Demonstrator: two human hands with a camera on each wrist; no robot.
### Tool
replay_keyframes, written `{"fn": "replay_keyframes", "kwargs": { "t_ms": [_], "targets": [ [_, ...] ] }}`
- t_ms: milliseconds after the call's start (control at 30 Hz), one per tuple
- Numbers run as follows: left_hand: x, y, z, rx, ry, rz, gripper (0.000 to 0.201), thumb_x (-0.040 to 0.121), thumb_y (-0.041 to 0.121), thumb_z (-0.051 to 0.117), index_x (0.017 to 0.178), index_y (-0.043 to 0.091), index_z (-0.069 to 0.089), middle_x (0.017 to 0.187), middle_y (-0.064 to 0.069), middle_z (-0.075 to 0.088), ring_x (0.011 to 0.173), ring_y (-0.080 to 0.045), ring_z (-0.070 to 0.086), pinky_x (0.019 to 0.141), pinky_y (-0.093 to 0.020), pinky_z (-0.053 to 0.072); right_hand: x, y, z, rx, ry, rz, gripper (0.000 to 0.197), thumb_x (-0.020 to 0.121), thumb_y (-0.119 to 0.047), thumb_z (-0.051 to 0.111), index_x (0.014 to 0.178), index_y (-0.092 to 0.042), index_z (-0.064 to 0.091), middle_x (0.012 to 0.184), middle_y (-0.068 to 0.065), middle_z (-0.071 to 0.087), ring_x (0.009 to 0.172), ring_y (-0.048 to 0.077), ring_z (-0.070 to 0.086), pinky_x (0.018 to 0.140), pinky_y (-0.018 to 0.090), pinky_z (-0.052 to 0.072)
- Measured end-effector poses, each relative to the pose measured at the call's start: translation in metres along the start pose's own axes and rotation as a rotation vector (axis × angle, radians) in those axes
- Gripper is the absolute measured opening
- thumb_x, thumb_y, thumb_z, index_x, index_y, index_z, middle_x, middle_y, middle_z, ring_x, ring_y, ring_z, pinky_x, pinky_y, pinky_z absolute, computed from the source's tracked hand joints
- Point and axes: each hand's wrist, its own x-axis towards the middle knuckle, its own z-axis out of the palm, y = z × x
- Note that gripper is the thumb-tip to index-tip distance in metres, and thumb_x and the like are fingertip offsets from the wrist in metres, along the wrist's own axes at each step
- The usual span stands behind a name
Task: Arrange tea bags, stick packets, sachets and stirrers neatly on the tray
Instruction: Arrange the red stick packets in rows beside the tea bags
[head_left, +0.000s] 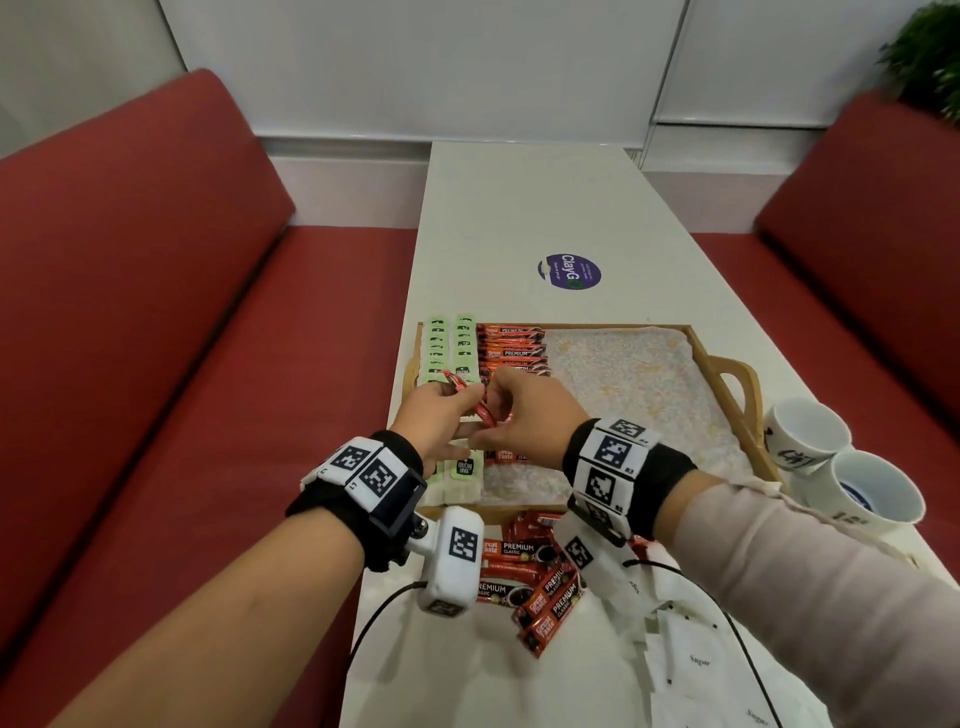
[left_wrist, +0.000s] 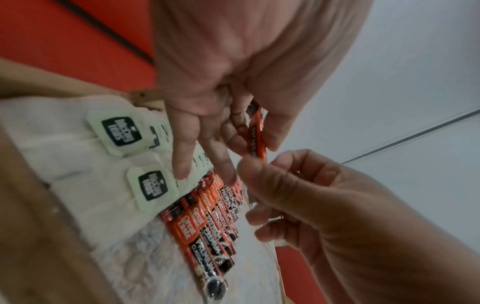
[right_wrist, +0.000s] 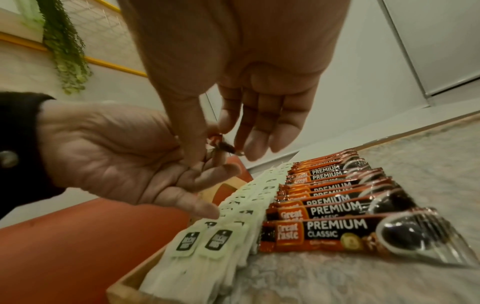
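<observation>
Head view: a stick packet (head_left: 467, 397) is being pinched between the fingers of the left hand (head_left: 441, 410) and right hand (head_left: 530, 415) above the tray (head_left: 727, 374); next, it probably needs laying beside the packet row (head_left: 511, 345).

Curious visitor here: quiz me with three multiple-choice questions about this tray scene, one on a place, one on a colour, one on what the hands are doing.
1. Where do the tea bags lie in the tray?
A. left side
B. right side
C. middle

2. What colour are the benches?
A. blue
B. red
C. green

3. What are the left hand and right hand doing?
A. resting flat
B. lifting a cup
C. holding a stick packet

Answers: 1 A, they line the left edge. 2 B, red cushions flank the table. 3 C, both hands pinch one packet above the tray.
</observation>
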Motion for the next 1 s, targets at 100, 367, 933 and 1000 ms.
{"fn": "replay_keyframes", "kwargs": {
  "t_ms": [100,367,933,1000],
  "targets": [
    [-0.004,-0.002,-0.004,-0.003,-0.025,-0.018,0.027,0.093,0.034,0.058,0.112,0.015,0.059,0.105,-0.002,0.067,0.084,-0.018,0.069,0.079,-0.04,0.051,0.002,0.003,0.0,0.018,0.032,0.024,0.024,0.076,-0.018,0.072,0.086,-0.019,0.051,0.073,-0.007,0.055,0.068,0.013,0.051,0.057,0.022,0.038],
    [-0.009,-0.005,-0.016,0.013,0.047,0.075,0.032,0.095,0.032,0.055,0.121,0.013,0.05,0.114,-0.002,0.06,0.092,-0.015,0.066,0.071,-0.036,0.058,-0.002,0.01,-0.011,0.069,0.009,0.124,0.016,0.08,-0.013,0.073,0.092,-0.02,0.064,0.074,-0.01,0.054,0.072,0.01,0.054,0.07,0.024,0.043],
    [0.002,-0.012,-0.005,0.84,-0.031,0.288,0.009,0.09,0.024,0.065,0.096,0.019,0.07,0.081,0.008,0.061,0.076,-0.007,0.053,0.073,-0.022,0.044,-0.011,0.036,-0.027,-0.086,-0.137,0.301,0.01,0.079,-0.016,0.076,0.088,-0.014,0.073,0.081,-0.002,0.068,0.074,0.011,0.06,0.071,0.026,0.047],
    [0.003,-0.012,0.0,0.932,-0.011,0.29,0.002,0.088,0.026,0.066,0.088,0.026,0.064,0.084,0.006,0.063,0.081,-0.01,0.057,0.079,-0.026,0.047,-0.01,0.04,-0.027,-0.103,-0.149,0.323,0.007,0.077,-0.016,0.078,0.081,-0.016,0.072,0.073,-0.006,0.065,0.07,0.01,0.058,0.068,0.026,0.047]
  ]
}}
